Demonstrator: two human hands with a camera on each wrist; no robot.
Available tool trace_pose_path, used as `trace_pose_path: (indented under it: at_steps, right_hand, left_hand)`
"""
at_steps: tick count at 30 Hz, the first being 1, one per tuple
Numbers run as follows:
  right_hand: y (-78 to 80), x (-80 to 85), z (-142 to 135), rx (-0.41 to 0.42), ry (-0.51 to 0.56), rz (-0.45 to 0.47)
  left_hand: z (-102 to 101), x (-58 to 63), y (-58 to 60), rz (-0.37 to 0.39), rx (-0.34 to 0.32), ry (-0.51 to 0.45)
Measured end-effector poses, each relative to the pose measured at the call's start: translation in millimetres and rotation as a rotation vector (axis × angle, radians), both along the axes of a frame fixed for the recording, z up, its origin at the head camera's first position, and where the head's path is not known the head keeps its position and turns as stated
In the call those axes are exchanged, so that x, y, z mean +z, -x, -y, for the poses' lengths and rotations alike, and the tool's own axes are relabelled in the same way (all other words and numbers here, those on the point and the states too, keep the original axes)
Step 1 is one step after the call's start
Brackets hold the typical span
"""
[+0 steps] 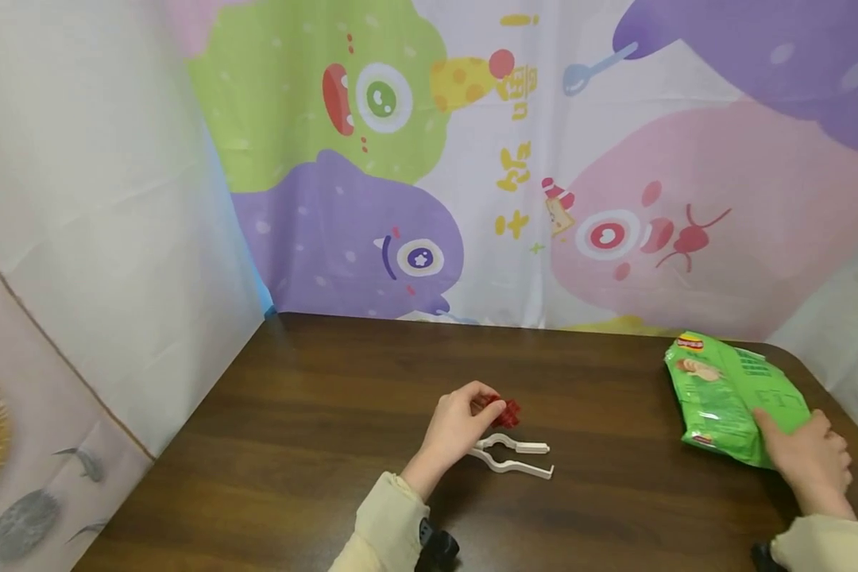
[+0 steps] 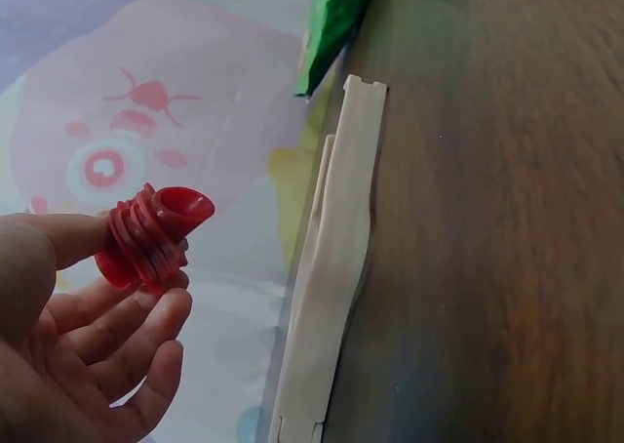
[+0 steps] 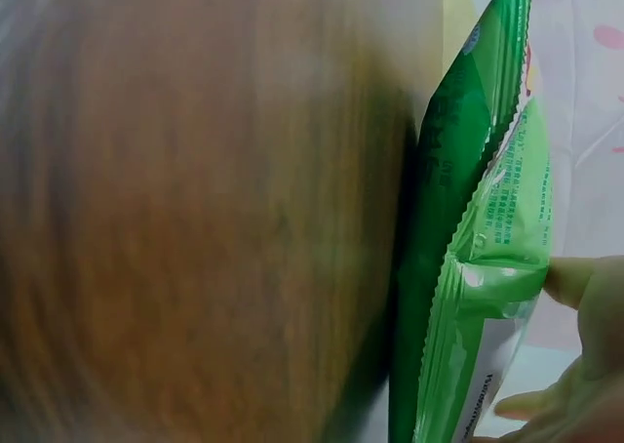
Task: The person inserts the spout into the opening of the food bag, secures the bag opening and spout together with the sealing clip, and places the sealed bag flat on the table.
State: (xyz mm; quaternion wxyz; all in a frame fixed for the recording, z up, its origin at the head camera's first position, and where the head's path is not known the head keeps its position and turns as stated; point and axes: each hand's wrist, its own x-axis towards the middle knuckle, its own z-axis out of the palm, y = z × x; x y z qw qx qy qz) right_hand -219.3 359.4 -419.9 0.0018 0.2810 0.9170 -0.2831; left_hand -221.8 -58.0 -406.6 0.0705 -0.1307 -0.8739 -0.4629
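Note:
Between thumb and fingertips my left hand [image 1: 457, 425] pinches a small red ribbed plastic piece [image 2: 151, 233] with a slanted, hollow spout-like end. The piece is above the table, just behind a white sealing clip [image 1: 515, 469]. That clip lies with its two arms spread apart, its left end hidden by the left hand. At the right, my right hand [image 1: 808, 457] holds a green chip bag [image 1: 736, 397] by its near right corner. The thumb lies on the bag's upper face, and the other fingers are by its right edge.
The dark wooden table [image 1: 314, 413] reaches back to a cartoon-printed curtain [image 1: 500, 278]. A pale cloth wall [image 1: 114, 199] closes off the left side, and another cloth stands beyond the table's right edge.

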Motion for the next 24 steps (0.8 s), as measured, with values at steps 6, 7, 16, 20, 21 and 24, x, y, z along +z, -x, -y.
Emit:
trace_pose_path:
  at_steps: [6,7,16,20,21,24]
  right_hand:
    - [-2.2,2.7,3,-0.002,0.021,-0.002]
    - [-2.8,3.6,3,-0.003,0.024,-0.003]
    - [5.8,-7.5,-13,-0.003,0.035,-0.061]
    - [17.6,-26.9,-33,-0.025,0.017,-0.105]
    - [19.9,-32.2,-38,-0.029,0.009,-0.118]
    - [25.0,-44.6,-50,-0.031,-0.007,-0.151]
  left_hand:
    - [0,-0.1,0.8,-0.02,0.003,0.011]
    - [0,0.1,0.9,-0.021,0.002,0.01]
    - [-3,3.0,0.9,-0.014,0.002,0.007]
    - [-4,2.9,1.1,-0.016,-0.008,0.008]
    - [-4,3.0,0.9,-0.014,-0.01,0.009]
    - [-4,2.9,0.7,-0.01,-0.014,0.014]
